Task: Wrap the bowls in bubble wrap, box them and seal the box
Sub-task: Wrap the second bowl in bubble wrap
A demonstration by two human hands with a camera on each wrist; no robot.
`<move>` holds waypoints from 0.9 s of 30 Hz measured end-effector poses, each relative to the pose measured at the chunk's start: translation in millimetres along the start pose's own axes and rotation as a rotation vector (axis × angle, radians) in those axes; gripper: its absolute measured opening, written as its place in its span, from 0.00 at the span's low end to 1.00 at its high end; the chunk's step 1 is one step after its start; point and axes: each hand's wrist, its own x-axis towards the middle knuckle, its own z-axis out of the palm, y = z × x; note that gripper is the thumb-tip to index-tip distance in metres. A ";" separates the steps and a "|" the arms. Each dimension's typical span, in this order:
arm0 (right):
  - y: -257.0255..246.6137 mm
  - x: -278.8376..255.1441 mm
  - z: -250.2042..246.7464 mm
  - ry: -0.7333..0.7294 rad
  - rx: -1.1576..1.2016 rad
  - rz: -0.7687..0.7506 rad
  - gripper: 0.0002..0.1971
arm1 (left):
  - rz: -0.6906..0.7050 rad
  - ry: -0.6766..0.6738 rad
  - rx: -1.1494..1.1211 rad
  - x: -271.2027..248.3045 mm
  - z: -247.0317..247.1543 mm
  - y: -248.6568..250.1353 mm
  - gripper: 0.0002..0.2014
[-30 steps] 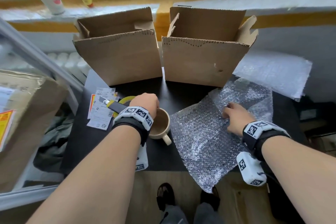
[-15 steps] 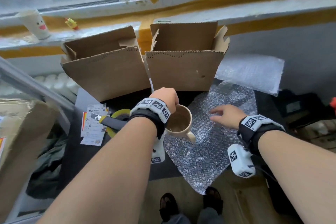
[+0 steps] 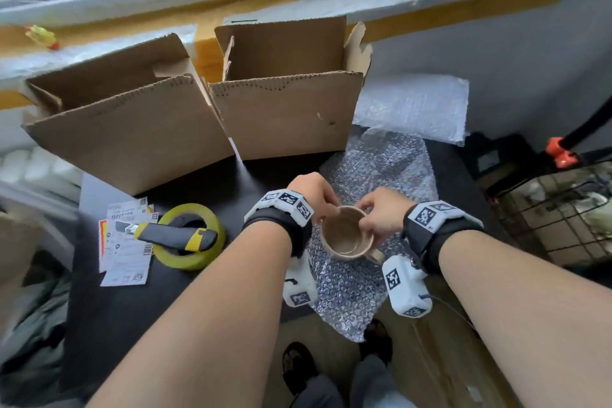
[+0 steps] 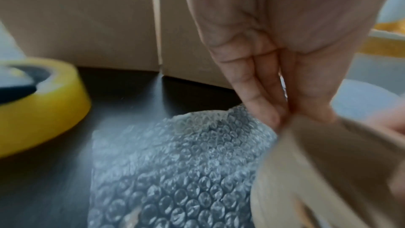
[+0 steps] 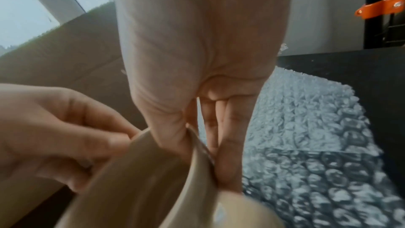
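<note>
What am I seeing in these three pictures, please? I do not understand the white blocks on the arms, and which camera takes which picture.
No machine here: a person works with bare hands. The white blocks are cameras strapped to the wrists; each looks along its hand. The wide picture comes from a camera on the head. The left hand and right hand both pinch the rim of a beige cup above a sheet of bubble wrap on a dark table. Behind stand two open cardboard boxes. At the left lie a yellow tape roll, a knife across it, and paper labels.
</note>
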 end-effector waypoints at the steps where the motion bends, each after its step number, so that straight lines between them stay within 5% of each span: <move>1: 0.6 -0.5 0.9 0.019 -0.024 0.006 0.11 | -0.030 0.000 -0.068 -1.3 -2.7 -4.7 0.06; 8: 0.6 0.0 4.0 0.093 -0.070 0.017 0.10 | -0.444 0.032 0.161 -8.3 2.8 -70.3 0.15; 13: 4.8 3.2 9.6 0.095 -0.012 0.053 0.07 | -0.555 -0.320 0.096 -9.1 15.6 -85.2 0.16; 17: 6.6 6.0 10.1 0.086 0.009 0.046 0.04 | -0.556 -0.390 -0.275 -23.4 11.0 -64.2 0.10; 24: -0.4 12.8 12.3 -0.040 -0.146 0.051 0.06 | -0.479 -0.336 -0.910 -20.8 -18.6 -35.8 0.12; 27: 0.9 16.7 13.2 0.030 -0.218 0.055 0.03 | -0.407 -0.324 -1.115 -17.3 -17.9 -34.7 0.13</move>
